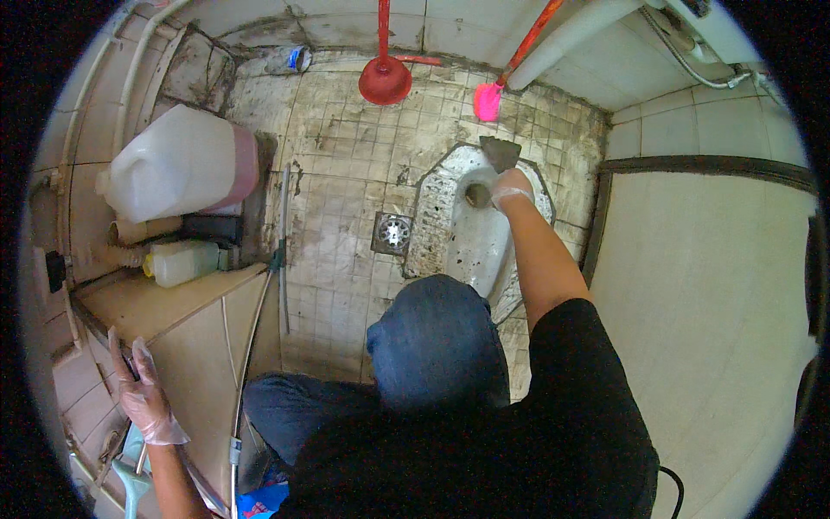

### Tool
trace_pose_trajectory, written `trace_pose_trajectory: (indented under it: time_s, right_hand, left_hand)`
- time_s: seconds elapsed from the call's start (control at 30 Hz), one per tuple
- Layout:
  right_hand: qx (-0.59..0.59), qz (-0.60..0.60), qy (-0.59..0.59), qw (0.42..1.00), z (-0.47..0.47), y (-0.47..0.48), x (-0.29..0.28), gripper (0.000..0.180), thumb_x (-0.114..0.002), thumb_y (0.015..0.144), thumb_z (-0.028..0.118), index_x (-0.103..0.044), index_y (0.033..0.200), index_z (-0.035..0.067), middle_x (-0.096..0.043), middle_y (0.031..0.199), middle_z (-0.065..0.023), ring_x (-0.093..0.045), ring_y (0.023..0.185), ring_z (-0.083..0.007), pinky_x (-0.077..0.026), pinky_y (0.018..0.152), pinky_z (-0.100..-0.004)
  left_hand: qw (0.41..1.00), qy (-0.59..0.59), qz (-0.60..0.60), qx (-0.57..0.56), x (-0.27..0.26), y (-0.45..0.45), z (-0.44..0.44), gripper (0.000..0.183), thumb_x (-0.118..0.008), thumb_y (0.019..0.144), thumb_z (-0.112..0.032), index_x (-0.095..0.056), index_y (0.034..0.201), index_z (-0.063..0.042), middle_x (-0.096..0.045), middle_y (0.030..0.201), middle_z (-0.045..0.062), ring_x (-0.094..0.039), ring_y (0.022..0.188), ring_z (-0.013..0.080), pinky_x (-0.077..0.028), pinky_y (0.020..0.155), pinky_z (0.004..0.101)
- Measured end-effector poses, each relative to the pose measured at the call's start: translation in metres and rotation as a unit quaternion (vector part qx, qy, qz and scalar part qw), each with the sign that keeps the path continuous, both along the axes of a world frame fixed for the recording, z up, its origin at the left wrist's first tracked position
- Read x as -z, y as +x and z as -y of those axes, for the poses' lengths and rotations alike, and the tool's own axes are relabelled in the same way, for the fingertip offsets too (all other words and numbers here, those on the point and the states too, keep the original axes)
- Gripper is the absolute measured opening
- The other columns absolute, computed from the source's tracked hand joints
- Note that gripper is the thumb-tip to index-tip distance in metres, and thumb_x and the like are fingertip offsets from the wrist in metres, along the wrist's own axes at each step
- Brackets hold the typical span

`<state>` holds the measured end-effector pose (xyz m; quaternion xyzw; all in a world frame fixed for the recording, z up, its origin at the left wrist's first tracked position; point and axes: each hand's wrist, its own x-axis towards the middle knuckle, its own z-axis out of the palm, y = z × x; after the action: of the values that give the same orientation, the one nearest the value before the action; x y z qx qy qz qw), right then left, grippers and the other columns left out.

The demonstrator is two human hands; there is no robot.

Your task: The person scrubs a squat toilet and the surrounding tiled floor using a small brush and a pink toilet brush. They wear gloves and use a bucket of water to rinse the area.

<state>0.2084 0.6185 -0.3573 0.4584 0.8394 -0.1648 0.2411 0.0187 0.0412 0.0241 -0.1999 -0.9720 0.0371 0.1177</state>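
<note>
My right hand (512, 189), in a clear plastic glove, grips a scraper (500, 154) with a wide dark blade. The blade lies over the far rim of a white squat toilet pan (480, 250), which is speckled with dark grime. Just left of that hand is the pan's drain hole (478, 194). The scraper's handle is hidden in my fist. Far to the left, my left hand (146, 399), gloved too, has its fingers apart by the edge of a tiled ledge (201, 337). I see nothing held in it.
A red plunger (385, 81) and a pink-headed brush (487, 102) stand at the far wall. Left of the pan is a metal floor drain (393, 232). A large plastic jug (175, 168) and a small bottle (185, 263) are at left. A pale door (694, 292) bounds the right.
</note>
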Motion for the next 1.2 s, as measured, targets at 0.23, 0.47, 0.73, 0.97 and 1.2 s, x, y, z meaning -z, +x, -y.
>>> trace_pose_trajectory:
  time_s: [0.23,0.47,0.73,0.97,1.2]
  right_hand:
    - [0.010,0.015,-0.077,0.997,0.024,0.026,-0.038,0.030,-0.053,0.086,0.019,-0.072,0.100,0.000,-0.067,0.109,-0.0239,-0.065,0.105,-0.0389,-0.051,0.091,-0.0428]
    - [-0.006,-0.040,0.033,0.999,-0.015,0.032,-0.025,0.029,-0.054,0.085,0.018,-0.073,0.096,0.001,-0.068,0.107,-0.0223,-0.066,0.101,-0.0371,-0.052,0.089,-0.0433]
    - [-0.143,0.052,-0.064,0.986,-0.002,0.003,-0.039,0.029,-0.050,0.085,0.015,-0.074,0.095,0.000,-0.069,0.104,-0.0213,-0.068,0.097,-0.0351,-0.053,0.087,-0.0413]
    - [-0.080,-0.022,0.014,0.996,-0.003,-0.012,-0.043,0.028,-0.058,0.084,0.020,-0.073,0.099,0.002,-0.068,0.112,-0.0206,-0.065,0.106,-0.0343,-0.051,0.092,-0.0411]
    - [-0.134,0.053,-0.060,0.988,0.036,-0.014,-0.045,0.032,-0.055,0.082,0.018,-0.072,0.101,-0.001,-0.067,0.110,-0.0225,-0.065,0.104,-0.0385,-0.051,0.090,-0.0419]
  left_hand:
    - [0.998,0.051,0.035,-0.024,0.002,0.001,0.002,0.050,-0.051,0.101,-0.034,-0.041,0.147,-0.019,-0.060,0.131,0.014,-0.065,0.105,0.0310,-0.050,0.084,0.0388]
    - [1.000,0.002,0.001,-0.003,0.002,-0.002,0.006,0.049,-0.051,0.101,-0.032,-0.041,0.147,-0.017,-0.060,0.131,0.014,-0.065,0.104,0.0292,-0.050,0.084,0.0360]
    - [1.000,-0.014,0.002,-0.016,0.001,-0.002,0.005,0.051,-0.050,0.101,-0.038,-0.041,0.147,-0.018,-0.061,0.129,0.016,-0.066,0.102,0.0326,-0.050,0.082,0.0383]
    - [0.999,0.015,0.021,-0.040,0.001,0.000,0.005,0.053,-0.050,0.100,-0.040,-0.040,0.148,-0.019,-0.062,0.127,0.017,-0.066,0.100,0.0349,-0.050,0.082,0.0396]
    - [0.995,0.058,0.061,-0.059,-0.002,0.003,-0.004,0.052,-0.049,0.101,-0.041,-0.040,0.148,-0.020,-0.062,0.126,0.018,-0.064,0.103,0.0381,-0.050,0.084,0.0398]
